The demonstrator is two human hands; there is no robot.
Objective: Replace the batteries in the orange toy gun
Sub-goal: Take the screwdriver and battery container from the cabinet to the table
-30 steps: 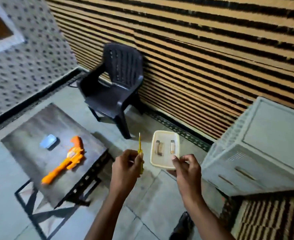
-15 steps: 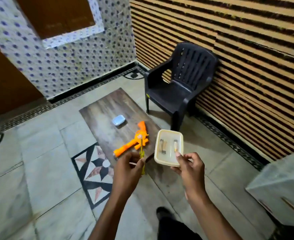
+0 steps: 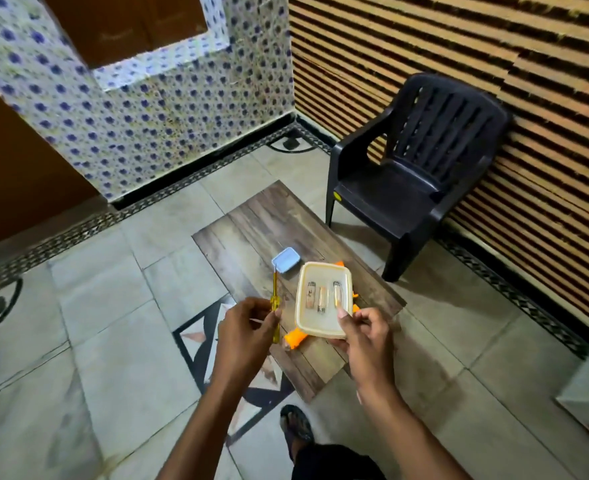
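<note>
Left hand: I see my left hand (image 3: 248,320) pinching a slim yellow transparent-handled screwdriver (image 3: 275,308), held upright, tip up.
Right hand: my right hand (image 3: 364,336) grips the near edge of a cream rectangular plastic container (image 3: 321,320), thumb on its rim.
Container content: three small batteries (image 3: 322,298) lie side by side inside.
Toy: the orange plastic toy gun (image 3: 295,339) lies on the low dark wooden table (image 3: 251,233), mostly hidden under the container.
Table also: a small pale blue box (image 3: 285,259).
Behind: a black plastic chair (image 3: 414,174).

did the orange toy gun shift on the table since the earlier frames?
No. The orange plastic toy gun lies on the dark wooden table beside the small blue lid, as before; only the camera moved.
</note>
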